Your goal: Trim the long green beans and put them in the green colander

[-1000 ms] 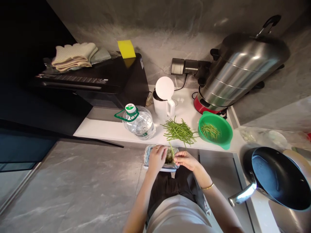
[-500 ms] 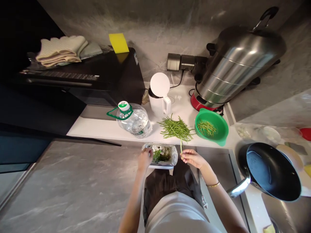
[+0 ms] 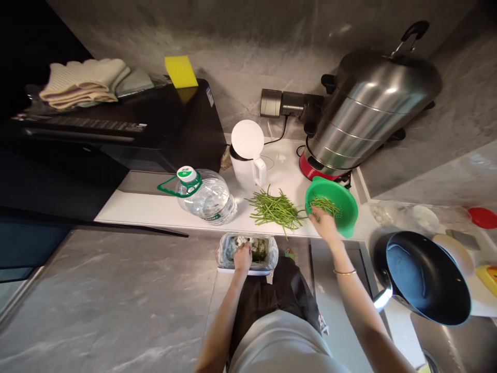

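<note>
My left hand (image 3: 243, 258) is over the lined waste bin (image 3: 227, 267), its fingers drawn together. Whatever it pinches, if anything, is hidden. Pale and green scraps lie inside the bin. My right hand (image 3: 325, 226) has reached the left rim of the green colander (image 3: 349, 215), with its fingers closed near the cut green vegetable stems (image 3: 326, 204) inside. I cannot make out what is between those fingertips. A loose pile of long green stems (image 3: 275, 208) lies on the counter, left of the colander; one thin stem sticks out toward my right hand.
A large water bottle (image 3: 207, 197) and a white kettle (image 3: 248, 168) with its lid up stand on the counter (image 3: 132, 210). Behind the colander is a tall steel appliance (image 3: 367, 114). A black wok (image 3: 430, 277) sits at the right, its handle pointing toward my right arm.
My right hand has moved from the counter's front edge, where it held a green stem, up and right to the colander. My left hand has shifted from the bin's left rim to over its middle.
</note>
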Motion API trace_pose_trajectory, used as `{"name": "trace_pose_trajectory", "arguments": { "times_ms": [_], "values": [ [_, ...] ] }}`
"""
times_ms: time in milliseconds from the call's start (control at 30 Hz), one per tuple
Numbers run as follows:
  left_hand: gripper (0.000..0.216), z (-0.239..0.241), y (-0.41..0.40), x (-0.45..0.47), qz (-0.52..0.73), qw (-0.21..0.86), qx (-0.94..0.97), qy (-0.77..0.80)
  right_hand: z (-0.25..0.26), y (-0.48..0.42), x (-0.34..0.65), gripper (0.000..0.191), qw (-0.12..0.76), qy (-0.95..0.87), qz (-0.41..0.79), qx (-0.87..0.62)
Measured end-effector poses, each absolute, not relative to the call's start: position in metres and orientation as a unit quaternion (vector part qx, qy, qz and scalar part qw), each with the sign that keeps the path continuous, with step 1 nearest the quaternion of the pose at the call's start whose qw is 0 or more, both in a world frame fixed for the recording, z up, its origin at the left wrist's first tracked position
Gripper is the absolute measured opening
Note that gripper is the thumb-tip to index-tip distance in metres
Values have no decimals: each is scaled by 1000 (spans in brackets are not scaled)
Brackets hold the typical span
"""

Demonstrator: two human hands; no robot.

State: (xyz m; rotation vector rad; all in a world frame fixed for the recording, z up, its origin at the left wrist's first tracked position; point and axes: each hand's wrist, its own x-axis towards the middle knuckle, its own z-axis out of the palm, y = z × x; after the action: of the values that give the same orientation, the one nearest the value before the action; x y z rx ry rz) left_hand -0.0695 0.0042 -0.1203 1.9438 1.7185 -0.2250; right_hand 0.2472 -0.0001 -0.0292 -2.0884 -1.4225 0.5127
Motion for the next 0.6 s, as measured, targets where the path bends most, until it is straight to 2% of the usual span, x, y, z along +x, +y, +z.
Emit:
{"name": "trace_pose_trajectory", "arguments": {
  "times_ms": [100, 267, 367, 500, 600],
  "values": [
    [31, -112, 9, -55, -66, 275, 724, 629, -54, 26, 193, 33, 219, -613, 260, -714],
    [34, -94, 15, -32, -23, 292, 736, 610, -83, 75, 133, 35, 164, -615, 224, -738],
    [31, -84, 14, -29, 12, 319, 724, 611, -87, 95, 123, 36, 143, -628, 195, -739],
    [26, -81, 10, -39, 46, 364, 688, 627, -82, 108, 128, 27, 126, -657, 174, -723],
    [23, -86, 9, -47, 116, 415, 653, 623, -73, 110, 140, 25, 129, -674, 162, -709]
  ]
}}
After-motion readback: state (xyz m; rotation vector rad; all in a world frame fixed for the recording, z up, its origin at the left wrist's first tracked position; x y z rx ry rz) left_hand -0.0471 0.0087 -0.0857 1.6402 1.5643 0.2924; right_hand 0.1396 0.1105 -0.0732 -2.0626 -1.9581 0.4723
